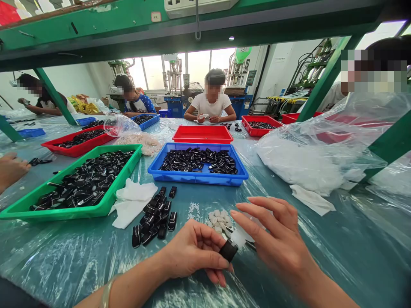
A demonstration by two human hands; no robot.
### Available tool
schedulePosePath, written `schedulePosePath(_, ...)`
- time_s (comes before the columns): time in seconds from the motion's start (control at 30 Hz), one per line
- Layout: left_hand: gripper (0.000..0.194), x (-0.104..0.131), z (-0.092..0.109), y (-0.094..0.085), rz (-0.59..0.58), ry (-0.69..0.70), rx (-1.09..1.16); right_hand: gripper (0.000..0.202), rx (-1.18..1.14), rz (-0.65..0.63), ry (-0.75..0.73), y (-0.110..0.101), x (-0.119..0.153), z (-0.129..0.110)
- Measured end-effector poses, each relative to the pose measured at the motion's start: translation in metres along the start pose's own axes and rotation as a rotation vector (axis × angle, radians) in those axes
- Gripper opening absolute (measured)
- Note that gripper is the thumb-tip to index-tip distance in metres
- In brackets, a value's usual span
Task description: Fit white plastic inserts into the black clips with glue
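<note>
My left hand (201, 252) pinches a small black plastic casing (228, 250) between thumb and fingers. My right hand (279, 235) hovers just to its right, fingers stretched and apart, its thumb mostly hidden. Beneath those fingers lie a translucent white piece (240, 236) and a thin dark object (250, 245), too covered to name. Beyond my hands sit a small heap of pale flat pieces (220, 219) and a scatter of tiny white bits (193, 210). Several black casings (156, 216) with silvery trim are piled on the table to the left.
A blue tray (195, 179) and a green tray (102, 209) hold many black casings. White cloths (133, 201) lie between them. A large clear plastic bag (314, 158) bulges at right. Green shelf beams (192, 32) cross overhead. A co-worker's hand (12, 171) shows at left; others sit opposite.
</note>
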State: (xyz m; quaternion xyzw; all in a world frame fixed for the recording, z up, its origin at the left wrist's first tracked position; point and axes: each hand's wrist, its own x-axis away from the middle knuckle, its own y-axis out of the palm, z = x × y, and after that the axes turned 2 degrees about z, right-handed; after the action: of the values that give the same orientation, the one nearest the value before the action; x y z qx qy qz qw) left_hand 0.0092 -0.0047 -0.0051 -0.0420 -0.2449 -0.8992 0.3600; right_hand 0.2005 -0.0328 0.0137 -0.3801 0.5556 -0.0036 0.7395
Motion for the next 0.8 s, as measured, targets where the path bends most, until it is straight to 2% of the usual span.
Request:
schedulePosePath(0.6,0.013,0.0005,0.0003,-0.0013,0.002,0.018,0.006,0.024,-0.096,-0.005,0.030,0.0011,0.0047,0.0050)
schedulePosePath(0.8,0.014,0.0007,0.0011,-0.0009,0.010,0.028,0.000,0.031,-0.053,-0.030,0.016,0.0011,-0.0014,0.0061)
